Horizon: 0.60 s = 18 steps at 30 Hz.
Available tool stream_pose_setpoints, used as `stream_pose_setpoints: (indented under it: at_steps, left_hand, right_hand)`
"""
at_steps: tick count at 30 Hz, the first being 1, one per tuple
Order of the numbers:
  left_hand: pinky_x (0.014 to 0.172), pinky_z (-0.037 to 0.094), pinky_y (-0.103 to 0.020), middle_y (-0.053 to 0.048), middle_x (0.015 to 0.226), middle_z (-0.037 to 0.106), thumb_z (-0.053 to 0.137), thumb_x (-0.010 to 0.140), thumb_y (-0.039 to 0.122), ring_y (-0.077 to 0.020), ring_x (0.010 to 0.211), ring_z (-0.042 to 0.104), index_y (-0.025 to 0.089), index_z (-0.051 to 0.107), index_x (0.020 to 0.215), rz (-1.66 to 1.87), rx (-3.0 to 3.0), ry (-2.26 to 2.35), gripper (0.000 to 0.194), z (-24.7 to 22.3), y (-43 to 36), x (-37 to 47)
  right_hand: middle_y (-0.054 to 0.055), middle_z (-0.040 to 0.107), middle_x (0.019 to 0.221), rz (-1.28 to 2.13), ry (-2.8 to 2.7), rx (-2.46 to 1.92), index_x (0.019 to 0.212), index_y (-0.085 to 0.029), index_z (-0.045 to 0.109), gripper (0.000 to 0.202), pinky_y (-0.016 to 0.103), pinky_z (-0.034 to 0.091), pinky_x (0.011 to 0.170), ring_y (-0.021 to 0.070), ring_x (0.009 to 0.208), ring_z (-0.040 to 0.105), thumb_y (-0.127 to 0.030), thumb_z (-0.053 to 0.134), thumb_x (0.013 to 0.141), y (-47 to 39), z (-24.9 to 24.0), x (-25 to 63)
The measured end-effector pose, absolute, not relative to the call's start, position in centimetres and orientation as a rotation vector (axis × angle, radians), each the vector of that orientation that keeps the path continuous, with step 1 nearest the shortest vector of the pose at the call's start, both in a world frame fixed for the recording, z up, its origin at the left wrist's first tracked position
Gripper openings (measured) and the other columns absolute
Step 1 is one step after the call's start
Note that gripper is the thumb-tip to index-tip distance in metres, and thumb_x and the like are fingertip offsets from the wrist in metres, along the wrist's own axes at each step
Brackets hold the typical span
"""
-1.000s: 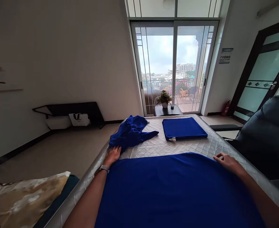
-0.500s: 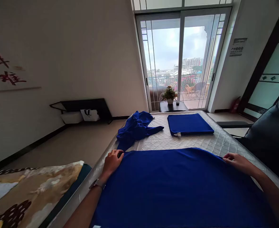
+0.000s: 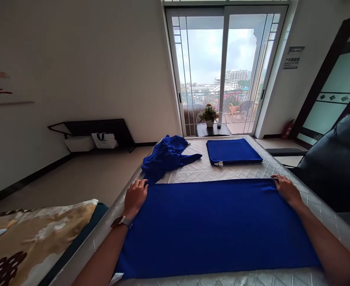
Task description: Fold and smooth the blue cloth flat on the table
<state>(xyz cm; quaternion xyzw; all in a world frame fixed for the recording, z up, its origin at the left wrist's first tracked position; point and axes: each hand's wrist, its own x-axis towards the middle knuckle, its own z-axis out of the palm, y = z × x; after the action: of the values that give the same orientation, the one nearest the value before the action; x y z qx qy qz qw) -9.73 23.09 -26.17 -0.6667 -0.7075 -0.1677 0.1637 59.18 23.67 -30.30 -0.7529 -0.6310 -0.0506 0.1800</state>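
Note:
A large blue cloth (image 3: 216,226) lies spread flat on the white quilted mattress (image 3: 189,171), with a small white tag at its near left corner. My left hand (image 3: 135,197), with a watch on the wrist, grips the cloth's far left corner. At the far right corner, my right hand (image 3: 287,190) pinches the edge between thumb and fingers. Beyond the cloth, a crumpled blue cloth (image 3: 166,157) lies at the left and a folded blue cloth (image 3: 233,151) with a white label lies at the right.
A patterned blanket (image 3: 44,234) is at the lower left. A black chair (image 3: 338,159) stands on the right. Past the mattress are a small table with a potted plant (image 3: 210,115) and a glass sliding door. A white bag (image 3: 105,140) sits by the wall.
The spread cloth's far edge has gone from curved to nearly straight, and its near edge now shows on the mattress. My right hand has moved slightly up and left. The view has shifted a little.

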Motion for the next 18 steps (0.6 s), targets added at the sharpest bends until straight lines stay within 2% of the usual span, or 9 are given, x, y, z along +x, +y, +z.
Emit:
stream_pose_setpoints:
  at_steps: [4,6,8,10,12,15,18]
  left_hand:
    - [0.099,0.051,-0.045,-0.014,0.118,0.069,0.037,0.098,0.028,-0.0314,0.109,0.065,0.016,0.072,0.113,-0.463,-2.058,-1.877,0.039,-25.8,22.6,-9.5]
    - [0.104,0.05,-0.043,-0.013,0.121,0.069,0.038,0.1,0.035,-0.0293,0.113,0.065,0.018,0.072,0.113,-0.479,-2.188,-1.841,0.041,-25.9,22.2,-9.1]
    - [0.109,0.047,-0.043,-0.011,0.132,0.066,0.038,0.101,0.047,-0.0285,0.122,0.062,0.02,0.069,0.124,-0.487,-2.287,-1.849,0.047,-26.3,21.9,-8.7]
    - [0.116,0.041,-0.047,-0.009,0.147,0.058,0.038,0.101,0.058,-0.0298,0.136,0.053,0.023,0.062,0.138,-0.45,-2.35,-1.882,0.056,-27.1,21.7,-8.4]
    - [0.122,0.031,-0.052,-0.008,0.159,0.048,0.037,0.1,0.064,-0.0309,0.148,0.04,0.027,0.051,0.15,-0.376,-2.406,-1.929,0.063,-27.8,21.7,-8.4]
    - [0.126,0.021,-0.056,-0.004,0.166,0.036,0.032,0.102,0.064,-0.0291,0.154,0.027,0.034,0.035,0.158,-0.285,-2.469,-2.007,0.064,-28.5,21.9,-8.6]
    - [0.126,0.019,-0.056,-0.004,0.169,0.027,0.031,0.102,0.064,-0.0284,0.156,0.022,0.036,0.029,0.16,-0.262,-2.471,-2.046,0.064,-28.6,21.9,-8.6]
  right_hand:
    - [0.014,0.066,0.123,-0.356,-1.831,-2.148,0.127,-0.021,0.067,0.043,0.047,0.052,0.093,0.0324,0.112,0.062,-0.03,0.034,0.1,22.9,-28.9,57.5]
    - [0.013,0.066,0.126,-0.344,-1.908,-2.095,0.122,-0.023,0.07,0.041,0.046,0.051,0.096,0.031,0.114,0.062,-0.03,0.036,0.099,22.6,-28.5,56.2]
    - [0.011,0.065,0.132,-0.215,-1.994,-2.035,0.124,-0.025,0.069,0.042,0.045,0.049,0.102,0.0298,0.12,0.06,-0.037,0.036,0.1,22.2,-28.7,54.7]
    - [0.008,0.059,0.144,-0.067,-2.057,-2.018,0.136,-0.026,0.062,0.05,0.046,0.044,0.11,0.0293,0.132,0.054,-0.048,0.034,0.101,21.9,-29.3,53.4]
    - [0.006,0.048,0.157,0.023,-2.106,-2.049,0.15,-0.026,0.05,0.061,0.048,0.034,0.12,0.0285,0.145,0.042,-0.056,0.028,0.101,21.7,-29.9,52.4]
    - [0.002,0.03,0.167,0.097,-2.16,-2.12,0.161,-0.027,0.033,0.068,0.05,0.018,0.126,0.0268,0.155,0.023,-0.059,0.02,0.102,21.6,-30.5,51.9]
    - [-0.004,0.021,0.17,0.156,-2.159,-2.19,0.163,-0.034,0.025,0.069,0.052,0.014,0.127,0.0271,0.157,0.013,-0.063,0.017,0.102,21.8,-30.5,52.4]
